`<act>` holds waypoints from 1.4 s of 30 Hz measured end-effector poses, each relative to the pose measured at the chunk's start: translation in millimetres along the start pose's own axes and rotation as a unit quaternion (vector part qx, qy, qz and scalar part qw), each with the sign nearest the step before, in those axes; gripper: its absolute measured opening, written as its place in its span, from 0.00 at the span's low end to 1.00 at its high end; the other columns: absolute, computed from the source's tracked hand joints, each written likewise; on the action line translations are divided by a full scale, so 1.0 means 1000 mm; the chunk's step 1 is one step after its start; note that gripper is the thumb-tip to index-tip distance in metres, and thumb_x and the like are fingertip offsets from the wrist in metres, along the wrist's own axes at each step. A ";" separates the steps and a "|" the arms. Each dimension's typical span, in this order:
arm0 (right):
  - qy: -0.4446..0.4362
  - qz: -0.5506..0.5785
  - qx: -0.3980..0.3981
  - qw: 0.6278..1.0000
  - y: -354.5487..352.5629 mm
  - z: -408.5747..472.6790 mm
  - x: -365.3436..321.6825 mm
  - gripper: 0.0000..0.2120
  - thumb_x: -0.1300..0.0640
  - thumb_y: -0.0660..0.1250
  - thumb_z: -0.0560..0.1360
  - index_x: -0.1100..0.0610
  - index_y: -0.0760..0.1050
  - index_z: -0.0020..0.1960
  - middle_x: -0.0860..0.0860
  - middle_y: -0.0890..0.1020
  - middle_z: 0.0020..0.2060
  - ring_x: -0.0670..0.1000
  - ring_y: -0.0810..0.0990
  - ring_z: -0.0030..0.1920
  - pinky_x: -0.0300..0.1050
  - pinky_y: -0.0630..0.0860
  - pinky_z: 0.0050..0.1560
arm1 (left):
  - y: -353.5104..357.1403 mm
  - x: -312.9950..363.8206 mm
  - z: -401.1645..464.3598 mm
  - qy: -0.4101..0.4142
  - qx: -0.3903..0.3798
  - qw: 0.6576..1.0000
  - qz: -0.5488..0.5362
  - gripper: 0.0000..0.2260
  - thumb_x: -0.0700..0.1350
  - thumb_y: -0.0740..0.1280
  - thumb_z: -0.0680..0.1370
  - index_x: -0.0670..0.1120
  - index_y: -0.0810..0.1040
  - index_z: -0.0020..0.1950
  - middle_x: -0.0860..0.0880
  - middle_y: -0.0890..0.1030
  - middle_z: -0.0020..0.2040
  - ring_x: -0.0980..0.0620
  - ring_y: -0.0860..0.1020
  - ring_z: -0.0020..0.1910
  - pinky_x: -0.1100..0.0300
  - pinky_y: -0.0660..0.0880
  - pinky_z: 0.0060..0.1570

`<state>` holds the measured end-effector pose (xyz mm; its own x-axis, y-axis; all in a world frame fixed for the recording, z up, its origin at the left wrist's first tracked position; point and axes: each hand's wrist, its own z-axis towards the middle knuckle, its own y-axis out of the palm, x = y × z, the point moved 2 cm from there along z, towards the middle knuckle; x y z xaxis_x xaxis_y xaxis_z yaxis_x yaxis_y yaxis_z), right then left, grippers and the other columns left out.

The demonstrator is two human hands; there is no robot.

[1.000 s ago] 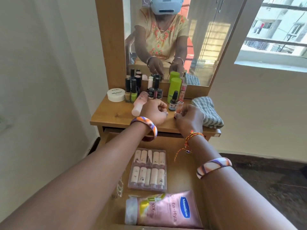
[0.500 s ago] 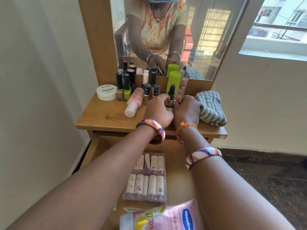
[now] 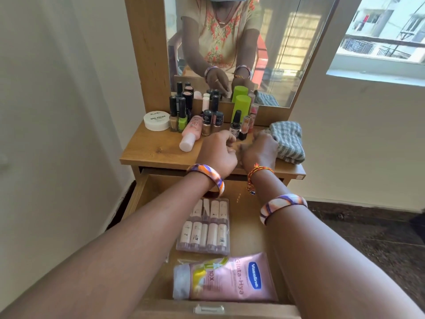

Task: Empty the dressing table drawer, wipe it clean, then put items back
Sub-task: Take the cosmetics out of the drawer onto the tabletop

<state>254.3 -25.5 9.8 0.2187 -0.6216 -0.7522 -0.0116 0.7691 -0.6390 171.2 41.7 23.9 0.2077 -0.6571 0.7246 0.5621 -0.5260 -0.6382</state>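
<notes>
The dressing table drawer (image 3: 137,194) is pulled open below my arms. In it lie a clear pack of small cream tubes (image 3: 203,229) and a pink Vaseline lotion tube (image 3: 226,282). Both hands are over the tabletop (image 3: 149,153). My left hand (image 3: 217,151) curls its fingers at the base of a black-capped nail polish bottle (image 3: 235,125). My right hand (image 3: 261,149) is curled beside a small lipstick (image 3: 245,126); the back of the hand hides its fingers. A folded checked cloth (image 3: 287,141) lies right of it.
Along the mirror (image 3: 276,54) stand several nail polish bottles (image 3: 181,116), a white round jar (image 3: 156,120) and a green-capped can (image 3: 241,109). A pink bottle (image 3: 190,132) lies on its side. A wall is close on the left, a window (image 3: 379,38) on the right.
The view has tilted down and drawn closer to the table. Both hands moved together at the black-capped bottle; the right hand has since drawn slightly back from it.
</notes>
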 end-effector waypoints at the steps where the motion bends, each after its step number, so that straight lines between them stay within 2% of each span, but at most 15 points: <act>1: -0.014 0.000 -0.007 1.000 -0.003 -0.008 0.001 0.14 0.59 0.69 0.73 0.63 0.77 0.56 0.61 0.80 0.54 0.60 0.78 0.56 0.48 0.74 0.54 | -0.004 -0.001 -0.009 0.003 0.000 1.000 -0.003 0.10 0.33 0.64 0.75 0.40 0.79 0.55 0.45 0.82 0.52 0.50 0.79 0.52 0.69 0.70 0.46; 3: -0.058 0.006 -0.010 0.998 -0.012 -0.027 0.004 0.13 0.60 0.68 0.73 0.61 0.76 0.57 0.58 0.79 0.55 0.57 0.77 0.56 0.44 0.71 0.56 | -0.013 -0.008 -0.029 -0.007 -0.011 1.000 0.001 0.08 0.35 0.65 0.75 0.40 0.80 0.52 0.47 0.81 0.47 0.52 0.78 0.47 0.67 0.71 0.45; 6: -0.137 -0.005 -0.006 0.991 -0.022 -0.062 0.013 0.05 0.63 0.66 0.74 0.60 0.75 0.50 0.54 0.75 0.48 0.51 0.72 0.47 0.37 0.63 0.45 | -0.025 -0.039 -0.053 -0.080 -0.064 0.993 0.051 0.04 0.38 0.66 0.76 0.43 0.80 0.48 0.51 0.78 0.44 0.55 0.75 0.44 0.64 0.69 0.44; 9: -0.109 -0.064 -0.094 0.988 -0.013 -0.089 0.037 0.05 0.63 0.63 0.73 0.61 0.76 0.42 0.57 0.80 0.44 0.55 0.76 0.44 0.41 0.70 0.42 | -0.030 -0.072 -0.072 -0.192 -0.148 0.961 0.129 0.02 0.41 0.66 0.75 0.45 0.78 0.42 0.47 0.77 0.43 0.50 0.74 0.42 0.61 0.69 0.42; 11: -0.020 -0.121 -0.212 0.970 0.000 -0.101 0.056 0.04 0.61 0.66 0.72 0.62 0.77 0.44 0.60 0.82 0.48 0.58 0.80 0.46 0.45 0.76 0.45 | -0.026 -0.083 -0.086 -0.259 -0.208 0.932 0.143 0.10 0.42 0.67 0.76 0.39 0.78 0.54 0.42 0.78 0.49 0.46 0.77 0.48 0.58 0.71 0.44; 13: 0.069 -0.122 -0.307 0.941 0.011 -0.108 0.069 0.13 0.57 0.71 0.71 0.63 0.75 0.52 0.59 0.80 0.49 0.57 0.81 0.50 0.47 0.80 0.51 | -0.019 -0.089 -0.096 -0.302 -0.242 0.915 0.113 0.23 0.43 0.67 0.76 0.36 0.68 0.69 0.39 0.74 0.64 0.43 0.74 0.62 0.57 0.72 0.55; 17: 0.113 -0.076 -0.328 0.935 0.023 -0.108 0.077 0.11 0.58 0.72 0.70 0.60 0.70 0.42 0.57 0.77 0.44 0.57 0.80 0.46 0.48 0.79 0.48 | -0.011 -0.090 -0.102 -0.341 -0.228 0.910 0.052 0.30 0.44 0.67 0.77 0.37 0.58 0.74 0.40 0.66 0.73 0.42 0.68 0.70 0.56 0.67 0.65; 20: 0.159 -0.055 -0.319 0.933 0.022 -0.103 0.083 0.13 0.61 0.70 0.71 0.60 0.67 0.37 0.57 0.76 0.41 0.54 0.77 0.42 0.48 0.78 0.53 | -0.009 -0.096 -0.103 -0.354 -0.231 0.906 0.019 0.25 0.40 0.68 0.75 0.32 0.66 0.69 0.36 0.72 0.67 0.38 0.74 0.65 0.51 0.72 0.62; 22: 0.186 -0.034 -0.333 0.924 0.014 -0.100 0.086 0.07 0.63 0.69 0.72 0.62 0.70 0.41 0.55 0.76 0.39 0.52 0.77 0.40 0.37 0.79 0.42 | -0.013 -0.100 -0.104 -0.362 -0.221 0.905 -0.019 0.18 0.36 0.66 0.74 0.28 0.72 0.61 0.31 0.79 0.55 0.36 0.80 0.53 0.47 0.77 0.52; 24: 0.204 0.010 -0.357 0.911 0.006 -0.101 0.087 0.08 0.64 0.68 0.73 0.66 0.75 0.51 0.53 0.74 0.35 0.49 0.74 0.34 0.33 0.76 0.29 | -0.022 -0.097 -0.106 -0.363 -0.232 0.901 -0.055 0.11 0.33 0.66 0.74 0.29 0.78 0.54 0.38 0.79 0.39 0.44 0.80 0.34 0.57 0.78 0.34; 27: 0.275 0.135 -0.376 0.875 -0.003 -0.104 0.086 0.12 0.67 0.67 0.73 0.69 0.75 0.56 0.56 0.76 0.38 0.50 0.76 0.36 0.44 0.81 0.41 | -0.040 -0.090 -0.104 -0.386 -0.240 0.881 -0.130 0.05 0.30 0.64 0.76 0.32 0.77 0.41 0.42 0.77 0.30 0.56 0.75 0.16 0.68 0.70 0.17; 30: 0.280 0.230 -0.395 0.844 -0.015 -0.108 0.071 0.03 0.71 0.64 0.74 0.69 0.75 0.47 0.62 0.76 0.47 0.55 0.77 0.44 0.52 0.79 0.51 | -0.054 -0.092 -0.101 -0.418 -0.237 0.851 -0.213 0.07 0.31 0.64 0.77 0.34 0.75 0.38 0.42 0.79 0.25 0.55 0.76 0.17 0.67 0.75 0.19; 34: 0.249 0.285 -0.417 0.826 -0.029 -0.110 0.056 0.06 0.72 0.59 0.76 0.68 0.73 0.42 0.61 0.77 0.39 0.55 0.78 0.39 0.45 0.81 0.31 | -0.065 -0.092 -0.105 -0.429 -0.219 0.834 -0.270 0.06 0.36 0.68 0.75 0.36 0.75 0.40 0.44 0.79 0.28 0.53 0.79 0.22 0.61 0.78 0.25; 37: 0.245 0.298 -0.442 0.810 -0.037 -0.108 0.050 0.06 0.71 0.59 0.76 0.69 0.74 0.45 0.61 0.81 0.36 0.54 0.83 0.32 0.45 0.82 0.32 | -0.068 -0.087 -0.112 -0.429 -0.202 0.795 -0.378 0.03 0.35 0.68 0.75 0.35 0.75 0.44 0.40 0.81 0.26 0.47 0.82 0.23 0.52 0.80 0.24; 42: 0.226 0.315 -0.478 0.788 -0.040 -0.108 0.044 0.07 0.71 0.58 0.77 0.68 0.75 0.47 0.59 0.84 0.35 0.52 0.85 0.32 0.45 0.83 0.35 | -0.071 -0.087 -0.116 -0.395 -0.189 0.794 -0.421 0.03 0.35 0.68 0.75 0.37 0.76 0.47 0.41 0.84 0.29 0.48 0.83 0.25 0.57 0.79 0.22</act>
<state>158.5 -99.6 -15.4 -0.4919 -0.3161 -0.8113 -0.7557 0.6178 0.2175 20.5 73.8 -23.8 0.4068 0.4793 0.7777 0.5188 -0.8219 0.2352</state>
